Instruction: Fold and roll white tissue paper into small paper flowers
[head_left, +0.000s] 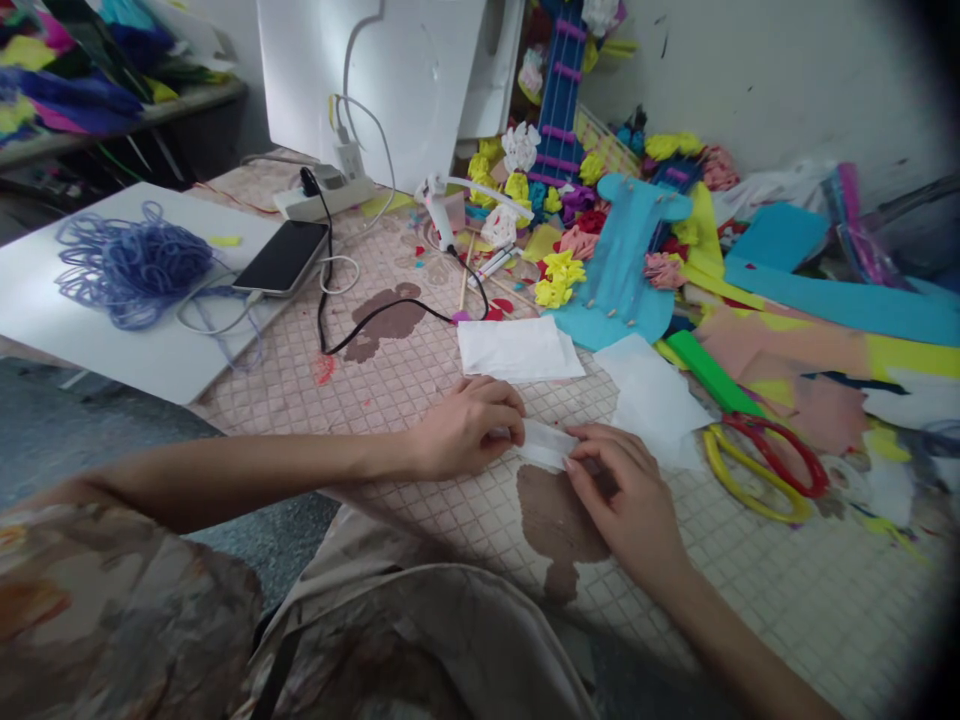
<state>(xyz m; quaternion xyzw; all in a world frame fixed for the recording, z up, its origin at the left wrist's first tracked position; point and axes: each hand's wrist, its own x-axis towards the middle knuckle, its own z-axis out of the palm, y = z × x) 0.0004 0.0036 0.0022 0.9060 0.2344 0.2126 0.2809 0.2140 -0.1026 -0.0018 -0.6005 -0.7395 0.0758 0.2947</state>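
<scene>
Head — white strip (pixel 548 444) between hands (pixel 472 428) (pixel 628 488)

Our table (pixel 750 620), its grid-patterned top marked with brown patches, carries a folded white paper (pixel 521 350) just beyond our left hand (pixel 472 430). Past our right hand (pixel 626 490) we have loose white sheets (pixel 649 390), with red-and-yellow scissors (pixel 776 505) to its right. Well left of our left hand lies a white board (pixel 169 345); farther beyond that hand, a white power strip (pixel 330 203).
</scene>
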